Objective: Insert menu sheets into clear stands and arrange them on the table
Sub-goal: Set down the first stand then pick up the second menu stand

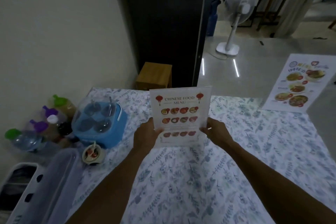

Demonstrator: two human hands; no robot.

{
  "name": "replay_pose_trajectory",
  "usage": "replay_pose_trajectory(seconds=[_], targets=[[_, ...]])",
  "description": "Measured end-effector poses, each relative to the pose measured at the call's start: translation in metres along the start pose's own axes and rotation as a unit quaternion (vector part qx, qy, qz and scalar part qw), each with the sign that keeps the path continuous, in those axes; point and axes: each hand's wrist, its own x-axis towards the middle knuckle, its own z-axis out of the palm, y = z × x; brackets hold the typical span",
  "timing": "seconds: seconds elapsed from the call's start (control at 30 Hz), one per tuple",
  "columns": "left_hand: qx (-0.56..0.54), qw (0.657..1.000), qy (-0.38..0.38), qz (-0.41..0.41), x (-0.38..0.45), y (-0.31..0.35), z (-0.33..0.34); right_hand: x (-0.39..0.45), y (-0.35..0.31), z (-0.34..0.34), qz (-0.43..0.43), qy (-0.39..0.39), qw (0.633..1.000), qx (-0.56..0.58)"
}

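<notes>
A person holds a menu sheet upright above the middle of a counter covered in a pale cloth with blue-grey leaves. The sheet is white, headed "CHINESE FOOD MENU" between 2 red lanterns, with 3 rows of 4 small round dish photos. A glossy clear edge shows along its top and right side, so it appears to sit in a clear stand, though the stand's base is hard to make out.

The left hand has its grip closed on the sheet's lower left edge, thumb on the front. The right hand pinches the lower right edge the same way. The fingers behind the sheet are hidden.

A second, more colourful menu sheet lies flat at the counter's far right corner; its text is too blurred to read.

On the left stand a blue condiment caddy under a clear dome, several bottles with green and purple caps, and a small bowl. A white basket is cut off at the lower left.
</notes>
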Motion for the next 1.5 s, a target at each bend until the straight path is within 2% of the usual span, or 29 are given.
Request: replay_pose_trajectory(seconds=[0.33,0.53,0.83,1.23,1.5], targets=[[-0.008,1.000,0.005,0.030,0.086,0.016,-0.036,0.063,-0.046,-0.027,-0.007,0.027,1.000,0.000],[-0.004,0.999,0.007,0.043,0.139,-0.005,-0.068,0.105,-0.089,-0.016,-0.005,0.042,0.999,0.009],[-0.010,0.999,0.000,0.047,0.212,-0.077,-0.134,0.164,-0.173,0.053,0.008,0.046,0.998,0.039],[0.015,0.999,0.038,-0.024,0.272,-0.199,-0.198,0.230,-0.268,0.164,-0.032,0.014,0.999,0.040],[-0.010,0.992,0.092,-0.089,0.300,-0.239,-0.219,0.264,-0.308,0.216,-0.082,0.013,0.996,0.037]])
